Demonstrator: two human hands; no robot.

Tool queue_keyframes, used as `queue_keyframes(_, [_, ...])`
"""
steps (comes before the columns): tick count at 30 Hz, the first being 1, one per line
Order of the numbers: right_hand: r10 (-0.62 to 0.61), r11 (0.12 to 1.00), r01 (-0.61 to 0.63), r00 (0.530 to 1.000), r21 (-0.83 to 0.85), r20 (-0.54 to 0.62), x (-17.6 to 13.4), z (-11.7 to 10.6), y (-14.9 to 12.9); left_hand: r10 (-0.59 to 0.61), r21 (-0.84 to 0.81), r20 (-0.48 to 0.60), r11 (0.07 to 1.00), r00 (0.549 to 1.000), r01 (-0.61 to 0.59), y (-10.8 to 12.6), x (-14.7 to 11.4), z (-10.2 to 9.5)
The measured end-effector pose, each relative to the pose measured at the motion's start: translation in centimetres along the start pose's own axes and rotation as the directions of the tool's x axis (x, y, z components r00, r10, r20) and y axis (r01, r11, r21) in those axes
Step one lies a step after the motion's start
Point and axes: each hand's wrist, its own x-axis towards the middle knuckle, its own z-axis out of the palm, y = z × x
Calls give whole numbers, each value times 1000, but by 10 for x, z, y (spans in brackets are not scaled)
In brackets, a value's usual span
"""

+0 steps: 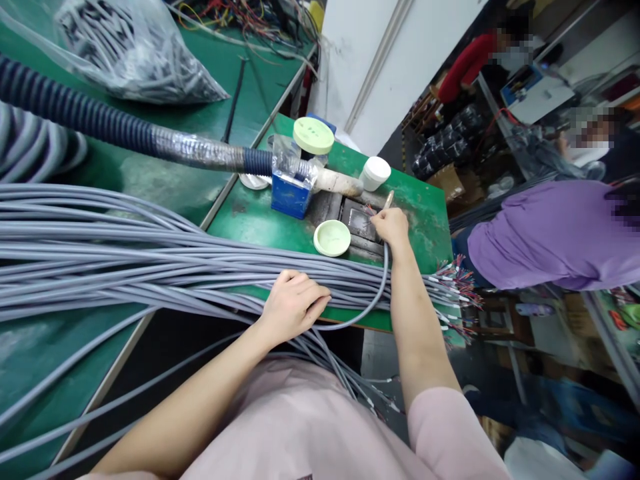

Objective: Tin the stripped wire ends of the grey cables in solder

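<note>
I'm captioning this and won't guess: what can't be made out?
All in the head view:
Grip of the left hand: its back hides the palm.
Wire tips by the right hand: too small to sort.
Left ends of grey cables: cut off by left edge.
Far end of corrugated hose: same edge.
Marks on pale green lid: too small to read.

Single head-worn cam, looking forward and steeply down past the wearer's own pink shirt. It's pretty close to the grey cables, but wide enough to catch a purple-shirted co-worker off to the right.
</note>
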Motion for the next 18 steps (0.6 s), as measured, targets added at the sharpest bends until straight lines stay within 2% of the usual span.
queue_keyframes(6, [-6, 1000, 6, 1000, 13, -10, 1, 0, 1, 12, -2, -7, 1000, 1000, -12, -1, 0, 1])
queue_keyframes(13, [4, 992, 3, 999, 128, -52, -1, -5, 7, -2, -23, -5, 1000, 1000, 2, -1, -1, 0])
queue_keyframes(18, [23, 991, -18, 999, 132, -40, -1, -4, 7, 6, -14, -17, 1000, 1000, -7, -1, -1, 1])
